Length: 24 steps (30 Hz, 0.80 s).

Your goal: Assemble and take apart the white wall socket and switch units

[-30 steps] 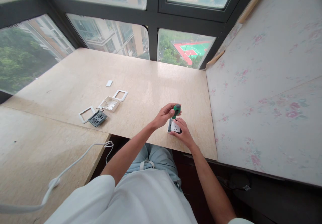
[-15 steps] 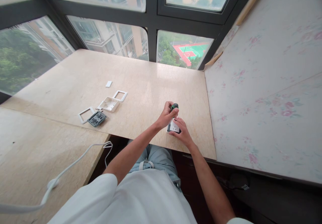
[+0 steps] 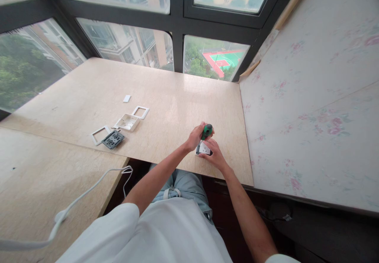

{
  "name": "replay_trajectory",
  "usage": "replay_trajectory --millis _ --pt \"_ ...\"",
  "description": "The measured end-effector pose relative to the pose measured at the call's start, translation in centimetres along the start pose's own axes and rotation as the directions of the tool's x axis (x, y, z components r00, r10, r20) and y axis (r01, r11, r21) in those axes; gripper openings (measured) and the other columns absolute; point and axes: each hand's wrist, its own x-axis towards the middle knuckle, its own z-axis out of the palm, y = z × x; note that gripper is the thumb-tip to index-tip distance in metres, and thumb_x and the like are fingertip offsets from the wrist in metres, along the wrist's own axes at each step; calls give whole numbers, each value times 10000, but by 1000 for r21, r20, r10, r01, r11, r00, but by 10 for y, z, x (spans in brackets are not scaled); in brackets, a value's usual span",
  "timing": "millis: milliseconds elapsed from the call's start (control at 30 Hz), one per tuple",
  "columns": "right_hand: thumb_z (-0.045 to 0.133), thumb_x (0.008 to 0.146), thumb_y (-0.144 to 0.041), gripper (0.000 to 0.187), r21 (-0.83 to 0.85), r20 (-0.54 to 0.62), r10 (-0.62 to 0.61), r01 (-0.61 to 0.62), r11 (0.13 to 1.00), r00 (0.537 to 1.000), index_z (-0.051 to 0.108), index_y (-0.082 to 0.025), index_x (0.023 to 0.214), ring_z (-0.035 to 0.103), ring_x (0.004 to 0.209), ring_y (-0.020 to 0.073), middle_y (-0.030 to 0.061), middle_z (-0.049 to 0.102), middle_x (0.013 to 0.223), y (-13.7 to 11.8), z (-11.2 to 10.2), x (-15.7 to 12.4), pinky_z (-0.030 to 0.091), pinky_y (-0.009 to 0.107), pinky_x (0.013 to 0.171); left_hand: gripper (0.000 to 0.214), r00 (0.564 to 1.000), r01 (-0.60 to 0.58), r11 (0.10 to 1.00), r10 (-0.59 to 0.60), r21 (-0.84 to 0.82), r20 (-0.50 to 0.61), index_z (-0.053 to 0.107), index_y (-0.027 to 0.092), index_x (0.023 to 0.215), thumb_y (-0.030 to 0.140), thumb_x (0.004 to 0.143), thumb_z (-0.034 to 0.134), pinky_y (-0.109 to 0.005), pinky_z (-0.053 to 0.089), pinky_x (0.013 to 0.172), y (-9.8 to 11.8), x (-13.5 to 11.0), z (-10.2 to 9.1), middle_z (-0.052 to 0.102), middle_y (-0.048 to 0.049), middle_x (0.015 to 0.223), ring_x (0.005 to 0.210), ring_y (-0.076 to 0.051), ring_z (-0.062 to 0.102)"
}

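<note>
My left hand (image 3: 196, 136) is closed round the green-and-black handle of a screwdriver (image 3: 206, 131), which stands nearly upright over a white wall socket (image 3: 204, 149). The socket lies on the beige marble-look counter (image 3: 166, 97) near its front edge. My right hand (image 3: 216, 155) grips the socket's right side with the fingers curled on it and holds it down. The screwdriver's tip is hidden behind my fingers.
Further left on the counter lie a grey switch module (image 3: 113, 139), two white frames (image 3: 100, 134) (image 3: 140, 112), a white back box (image 3: 127, 122) and a small white cover piece (image 3: 127, 98). A white cable (image 3: 89, 192) crosses the lower counter at left. Windows behind, floral wall at right.
My left hand has turned on the screwdriver handle, so more of the green grip shows now. Both hands and the socket stay in the same spot.
</note>
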Motion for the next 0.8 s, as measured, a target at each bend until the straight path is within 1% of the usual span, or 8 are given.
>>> replay_trajectory --millis 133,267,433,533,600,700,733,800 --pt "765 744 -490 597 -20 25 10 -9 1000 1000 624 -266 1280 499 1256 327 126 589 1306 -2 -3 2 368 549 1084 647 999 44 999 -44 14 5 568 151 733 721 907 317 -249 303 529 2 5 -1 450 13 525 504 -106 389" --pt "775 739 -466 594 -38 49 3 -1 999 999 619 -294 1286 502 1256 329 113 587 1320 -2 -5 5 378 550 1079 655 996 83 996 -82 32 -26 553 160 719 729 906 288 -256 318 527 3 6 -2 446 11 525 503 -114 399" --pt "786 725 -470 617 -26 56 -9 10 1000 998 620 -280 1288 506 1258 331 124 585 1328 -1 -7 7 386 548 1076 657 996 72 997 -72 5 -44 567 156 734 717 919 280 -250 333 535 3 5 -3 452 11 530 506 -112 412" --pt "789 720 -478 647 -10 59 -6 6 1000 998 601 -289 1309 499 1277 319 120 582 1336 -1 -7 7 380 533 1089 669 994 69 997 -73 -47 -85 585 153 758 728 916 281 -245 349 539 8 5 -5 469 7 540 512 -111 428" --pt "790 716 -487 670 -11 66 8 -7 1000 998 587 -296 1326 487 1293 315 117 573 1351 -2 -7 7 368 529 1102 674 990 47 995 -59 -90 -129 590 157 770 741 908 282 -250 369 551 16 5 -7 485 3 556 520 -114 443" --pt "785 715 -504 696 -16 81 30 -29 999 996 581 -263 1336 469 1314 324 140 554 1376 -3 -7 6 342 537 1121 669 985 -16 991 -8 -136 -171 580 172 774 761 894 286 -262 399 574 31 4 -9 502 -1 596 542 -118 469" --pt "784 713 -510 703 -15 87 36 -35 999 996 582 -252 1336 464 1320 328 147 551 1382 -3 -7 6 335 540 1126 658 985 -37 989 11 -146 -171 577 175 781 763 888 303 -263 404 578 35 3 -9 506 -1 613 551 -117 475" --pt "790 697 -527 735 -2 98 50 -50 999 994 576 -243 1340 458 1330 335 154 552 1385 -4 -7 7 324 545 1135 601 988 -72 985 49 -155 -147 580 174 826 741 878 389 -259 411 591 41 0 -7 520 2 654 569 -109 483"
